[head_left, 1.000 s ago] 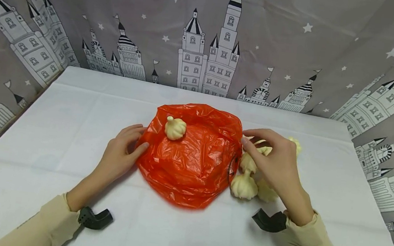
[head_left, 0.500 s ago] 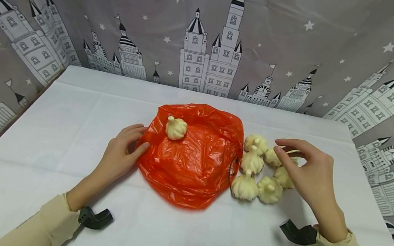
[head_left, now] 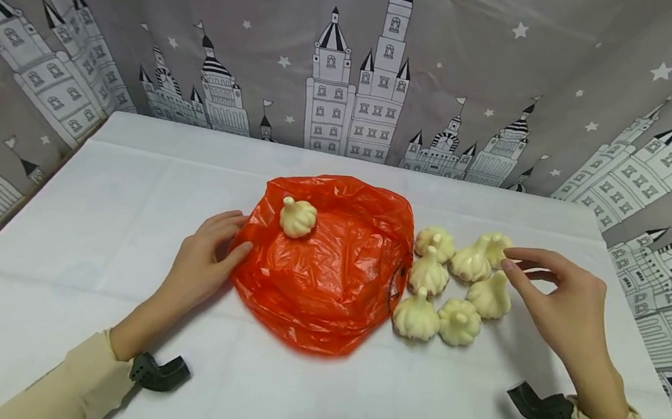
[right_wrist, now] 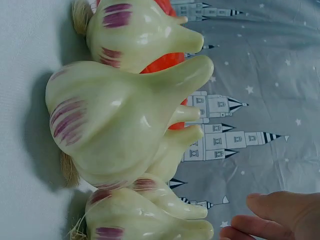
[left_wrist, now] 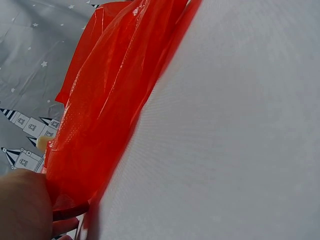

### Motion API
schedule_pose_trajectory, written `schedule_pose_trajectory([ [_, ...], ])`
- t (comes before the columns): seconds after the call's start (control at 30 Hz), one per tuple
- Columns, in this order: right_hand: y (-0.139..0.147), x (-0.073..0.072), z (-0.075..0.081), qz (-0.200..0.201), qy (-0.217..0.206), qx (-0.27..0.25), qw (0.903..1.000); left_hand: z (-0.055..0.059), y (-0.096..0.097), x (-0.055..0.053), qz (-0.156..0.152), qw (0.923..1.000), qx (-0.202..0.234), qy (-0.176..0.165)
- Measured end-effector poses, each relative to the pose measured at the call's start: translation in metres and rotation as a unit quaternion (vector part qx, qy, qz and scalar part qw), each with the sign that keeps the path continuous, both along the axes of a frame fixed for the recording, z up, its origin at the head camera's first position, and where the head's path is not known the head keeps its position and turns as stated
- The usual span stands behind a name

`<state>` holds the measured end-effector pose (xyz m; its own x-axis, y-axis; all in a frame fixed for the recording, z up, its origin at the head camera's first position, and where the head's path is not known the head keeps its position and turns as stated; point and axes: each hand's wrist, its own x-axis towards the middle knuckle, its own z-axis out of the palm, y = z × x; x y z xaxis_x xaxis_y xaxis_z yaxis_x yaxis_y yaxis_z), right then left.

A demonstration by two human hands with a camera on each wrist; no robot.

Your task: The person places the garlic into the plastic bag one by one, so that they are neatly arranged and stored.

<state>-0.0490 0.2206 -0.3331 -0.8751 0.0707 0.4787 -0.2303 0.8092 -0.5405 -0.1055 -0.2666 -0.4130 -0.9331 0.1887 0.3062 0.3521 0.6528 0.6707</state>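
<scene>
We are touching the crumpled red plastic bag (head_left: 329, 277), bearing one ribbed cream garlic bulb (head_left: 298, 220), with our left hand (head_left: 204, 250) (pinch indiscernible), best steadying without dragging, while our right hand (head_left: 569, 299), empty fingers slightly parted, is hovering beside seven similar bulbs (head_left: 470, 262) on the white-covered desk (head_left: 352, 402).

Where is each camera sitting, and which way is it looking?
Head: worn on the head, facing forward and down at the red bag and garlic bulbs; left hand, right hand and sleeves show.
Left wrist: facing along the bag's side; part of that hand shows, lower left.
Right wrist: facing the bulbs close up; part of that hand shows, lower right.
Both wrist views share the bag and castle curtain.
</scene>
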Motion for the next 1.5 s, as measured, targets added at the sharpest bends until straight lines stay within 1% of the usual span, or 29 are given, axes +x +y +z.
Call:
schedule_pose_trajectory([
  [0.2,0.004,-0.004,-0.001,0.003,-0.029,0.008,0.9995,0.001,-0.001,0.006,0.005,1.0000,0.004,-0.006],
  [0.37,0.010,-0.001,0.000,0.000,-0.044,0.008,0.9990,0.000,0.002,0.009,0.003,1.0000,0.006,-0.002],
  [0.5,0.017,0.001,0.001,0.005,-0.063,0.028,0.9976,-0.001,0.004,0.010,0.004,1.0000,0.005,-0.001],
  [0.67,0.025,-0.003,0.002,0.023,-0.093,0.058,0.9937,0.001,0.008,0.008,0.007,1.0000,0.005,-0.004],
  [0.93,0.033,-0.012,0.002,0.048,-0.114,0.069,0.9898,0.007,0.011,0.010,0.011,0.9999,0.005,-0.012],
  [1.1,0.033,-0.017,0.003,0.062,-0.101,0.077,0.9900,0.009,0.011,0.008,0.012,0.9999,0.005,-0.009],
  [1.23,0.035,-0.019,0.008,0.065,-0.097,0.083,0.9898,0.008,0.012,0.007,0.015,0.9998,0.007,-0.009],
  [1.3,0.037,-0.019,0.011,0.062,-0.096,0.081,0.9901,0.006,0.013,0.007,0.016,0.9998,0.006,-0.013],
  [1.5,0.049,-0.020,0.022,0.045,-0.093,0.066,0.9924,0.007,0.017,0.007,0.019,0.9996,0.001,-0.019],
])
